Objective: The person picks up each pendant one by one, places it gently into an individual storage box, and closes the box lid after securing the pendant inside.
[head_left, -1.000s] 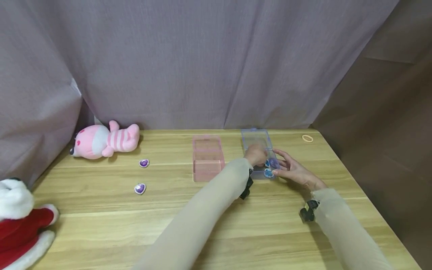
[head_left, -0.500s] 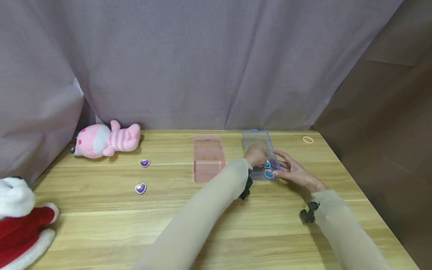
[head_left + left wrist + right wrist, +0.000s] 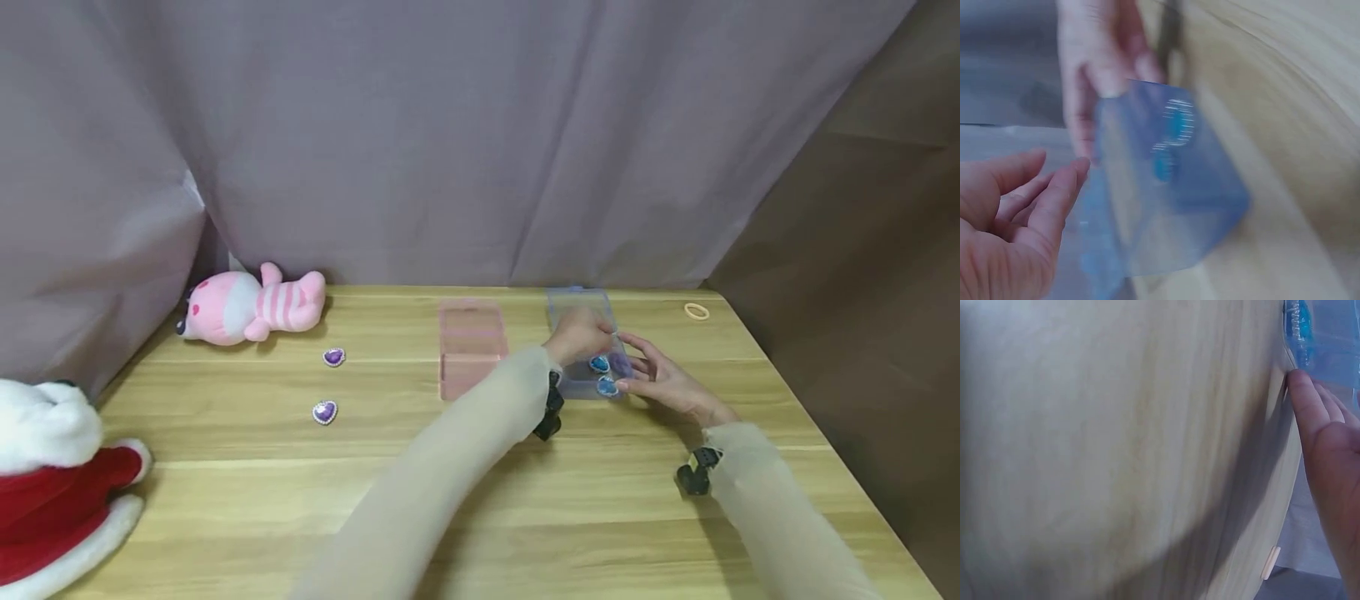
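An open blue clear plastic box (image 3: 576, 390) stands at the right of the table, its lid (image 3: 559, 300) folded back. Inside are two blue heart-shaped gems with pale beaded edges, a rear gem (image 3: 599, 363) and a front gem (image 3: 607, 386). My left hand (image 3: 579, 335) hovers over the box near the hinge. In the left wrist view, the left fingers (image 3: 1054, 206) are loosely bent, with nothing between them and the thumb. My right hand (image 3: 670, 385) holds the box's right side, thumb at the front corner and fingers farther back. The left wrist view is blurred.
An open pink plastic box (image 3: 472, 375) lies left of the blue one. Two purple heart gems, one farther back (image 3: 333, 357) and one nearer (image 3: 325, 412), lie on the left. Around the edges are a pink plush toy (image 3: 255, 307), a red-and-white plush (image 3: 60, 492) and a beige ring (image 3: 696, 312).
My left hand has risen slightly from inside the box toward the hinge, and its fingers have loosened. The right hand stays at the box's side. The head view has shifted a little.
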Demonstrator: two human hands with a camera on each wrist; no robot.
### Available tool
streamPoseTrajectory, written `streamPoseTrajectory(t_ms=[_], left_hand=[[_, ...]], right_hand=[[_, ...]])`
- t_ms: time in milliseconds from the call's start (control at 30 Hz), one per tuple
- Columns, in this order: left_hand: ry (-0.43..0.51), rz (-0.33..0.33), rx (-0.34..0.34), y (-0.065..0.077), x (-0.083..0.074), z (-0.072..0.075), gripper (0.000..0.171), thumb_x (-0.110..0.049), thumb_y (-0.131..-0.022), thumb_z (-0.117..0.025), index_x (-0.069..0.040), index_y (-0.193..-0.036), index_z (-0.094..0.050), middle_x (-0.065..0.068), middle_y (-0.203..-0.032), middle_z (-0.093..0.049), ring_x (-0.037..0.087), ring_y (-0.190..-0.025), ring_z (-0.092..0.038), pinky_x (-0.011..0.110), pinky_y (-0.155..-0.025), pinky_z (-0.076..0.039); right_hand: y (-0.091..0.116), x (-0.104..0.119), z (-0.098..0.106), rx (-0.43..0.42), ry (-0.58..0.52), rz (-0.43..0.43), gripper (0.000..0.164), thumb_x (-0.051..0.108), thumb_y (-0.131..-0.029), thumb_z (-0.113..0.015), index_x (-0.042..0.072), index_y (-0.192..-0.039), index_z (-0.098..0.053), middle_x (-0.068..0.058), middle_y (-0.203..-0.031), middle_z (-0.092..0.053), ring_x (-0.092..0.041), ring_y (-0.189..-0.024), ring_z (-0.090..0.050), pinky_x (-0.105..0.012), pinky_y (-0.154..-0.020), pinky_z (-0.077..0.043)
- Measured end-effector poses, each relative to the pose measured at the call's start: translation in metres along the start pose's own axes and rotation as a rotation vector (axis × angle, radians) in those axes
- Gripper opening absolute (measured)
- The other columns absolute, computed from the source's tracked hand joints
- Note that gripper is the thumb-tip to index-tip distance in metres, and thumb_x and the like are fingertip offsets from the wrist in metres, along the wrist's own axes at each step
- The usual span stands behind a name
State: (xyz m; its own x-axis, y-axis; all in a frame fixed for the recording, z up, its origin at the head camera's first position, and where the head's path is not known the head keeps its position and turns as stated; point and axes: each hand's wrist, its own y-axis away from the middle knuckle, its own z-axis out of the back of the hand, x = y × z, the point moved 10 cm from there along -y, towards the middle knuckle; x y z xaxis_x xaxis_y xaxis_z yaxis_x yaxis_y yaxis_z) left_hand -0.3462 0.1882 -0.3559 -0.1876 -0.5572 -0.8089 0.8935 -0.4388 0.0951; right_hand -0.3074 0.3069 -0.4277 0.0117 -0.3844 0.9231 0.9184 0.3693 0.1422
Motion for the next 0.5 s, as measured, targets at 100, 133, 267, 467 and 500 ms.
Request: streamPoseTrajectory(t_ms=[100, 133, 267, 467, 500], left_hand=[[0.194, -0.019, 0.037, 0.011, -0.01, 0.013, 0.027, -0.009, -0.087, -0.063, -0.005, -0.113, -0.068, 0.005, -0.107, -0.071, 0.009, -0.086, -0.065, 0.013, -0.067, -0.05], [0.264, -0.015, 0.063, 0.015, -0.012, 0.017, 0.028, -0.008, -0.088, -0.062, -0.004, -0.115, -0.067, 0.007, -0.11, -0.069, 0.013, -0.093, -0.066, 0.015, -0.071, -0.052], [0.537, -0.017, 0.156, 0.038, -0.016, 0.04, 0.032, -0.006, -0.088, -0.064, 0.002, -0.119, -0.062, 0.017, -0.111, -0.067, 0.026, -0.101, -0.066, 0.022, -0.076, -0.056], [0.663, -0.017, 0.142, 0.078, 0.02, 0.103, 0.035, -0.004, -0.089, -0.063, 0.003, -0.123, -0.058, 0.021, -0.118, -0.062, 0.025, -0.105, -0.064, 0.025, -0.086, -0.053], [0.672, -0.016, 0.129, 0.084, 0.032, 0.114, 0.036, -0.003, -0.089, -0.062, 0.004, -0.124, -0.057, 0.022, -0.12, -0.061, 0.025, -0.105, -0.064, 0.027, -0.088, -0.053]], right_hand=[[0.001, -0.001, 0.001, 0.005, 0.04, -0.018, 0.084, 0.01, -0.09, -0.062, 0.01, -0.151, -0.003, -0.032, -0.151, -0.013, -0.048, -0.138, -0.013, -0.011, -0.093, -0.038], [0.002, -0.001, 0.002, 0.005, 0.043, -0.023, 0.085, 0.01, -0.09, -0.062, 0.01, -0.151, -0.003, -0.032, -0.151, -0.012, -0.048, -0.138, -0.013, -0.012, -0.094, -0.038], [0.006, 0.009, 0.008, -0.06, 0.012, 0.026, 0.08, 0.007, -0.091, -0.06, 0.002, -0.149, -0.006, -0.032, -0.148, -0.021, -0.031, -0.136, -0.032, -0.011, -0.093, -0.042], [0.012, 0.071, 0.014, -0.263, -0.149, 0.366, 0.057, -0.01, -0.088, -0.056, -0.01, -0.138, -0.029, 0.004, -0.123, -0.055, 0.0, -0.112, -0.054, -0.011, -0.091, -0.044], [0.01, 0.082, 0.01, -0.267, -0.17, 0.407, 0.055, -0.012, -0.087, -0.055, -0.01, -0.137, -0.032, 0.009, -0.12, -0.056, -0.001, -0.112, -0.054, -0.012, -0.092, -0.044]])
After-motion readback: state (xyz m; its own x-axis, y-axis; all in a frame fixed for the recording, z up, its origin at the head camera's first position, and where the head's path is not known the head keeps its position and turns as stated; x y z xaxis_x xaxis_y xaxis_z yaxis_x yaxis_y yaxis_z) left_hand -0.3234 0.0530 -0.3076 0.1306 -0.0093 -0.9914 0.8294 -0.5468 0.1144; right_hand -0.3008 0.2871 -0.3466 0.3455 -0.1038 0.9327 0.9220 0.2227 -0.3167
